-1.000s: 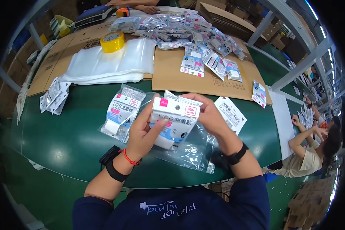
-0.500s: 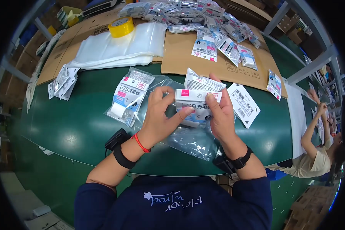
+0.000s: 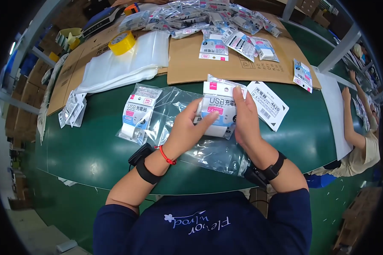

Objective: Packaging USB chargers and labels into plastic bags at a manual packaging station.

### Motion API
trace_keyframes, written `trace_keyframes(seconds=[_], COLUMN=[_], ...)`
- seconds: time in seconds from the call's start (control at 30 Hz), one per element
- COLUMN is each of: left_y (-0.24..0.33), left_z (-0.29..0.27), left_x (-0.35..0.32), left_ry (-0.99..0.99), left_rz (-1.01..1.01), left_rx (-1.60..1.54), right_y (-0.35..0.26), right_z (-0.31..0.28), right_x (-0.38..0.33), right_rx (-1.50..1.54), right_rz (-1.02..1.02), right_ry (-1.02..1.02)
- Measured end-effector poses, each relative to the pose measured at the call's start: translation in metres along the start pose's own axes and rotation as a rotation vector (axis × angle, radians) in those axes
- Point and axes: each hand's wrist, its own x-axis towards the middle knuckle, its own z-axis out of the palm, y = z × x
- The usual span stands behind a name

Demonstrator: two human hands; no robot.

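L hand [image 3: 187,126] & R hand [image 3: 247,121] gripping white/blue pkts [image 3: 219,102] btwn them, over clear bag [image 3: 215,156] on green tbl [image 3: 89,146].

Front packet [image 3: 219,101]: white, pink and light blue, printed face up, tilted, pinched between left and right fingers [image 3: 241,103]. Second packet [image 3: 222,80] (only its upper edge shows) directly behind it. Clear bag [image 3: 217,156]: wrinkled, spread flat on counter [image 3: 81,148] beneath the fingers.

- Held pack [image 3: 218,103]: R edge hidden by R hand [image 3: 247,121]
- Clear bag [image 3: 219,157]: partly under L hand [image 3: 189,127]
- Pack pile [image 3: 191,19], 12 o'clock: top cut off
- Person [image 3: 364,155], approx 3 o'clock: blurry nr rim
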Motion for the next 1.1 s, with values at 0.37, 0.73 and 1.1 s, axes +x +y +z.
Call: trace_keyframes(seconds=[0.37, 0.73, 1.1], left_y=[-0.013, 0.0, -0.006], left_z=[0.021, 0.048, 0.034], left_x=[-0.002, -0.017, -0.023], left_ry=[0.163, -0.166, -0.019], left_rz=[0.037, 0.345, 0.319], left_rx=[-0.175, 0.816, 0.628], right_y=[-0.001, -0.091, -0.078], right_z=[-0.004, -0.109, -0.103], right_x=[-0.02, -0.002, -0.031], right_rx=[-0.134, -0.02, -0.88], right_rz=[-0.157, -0.367, 0.208], right_ry=[-0.025, 0.32, -0.417])
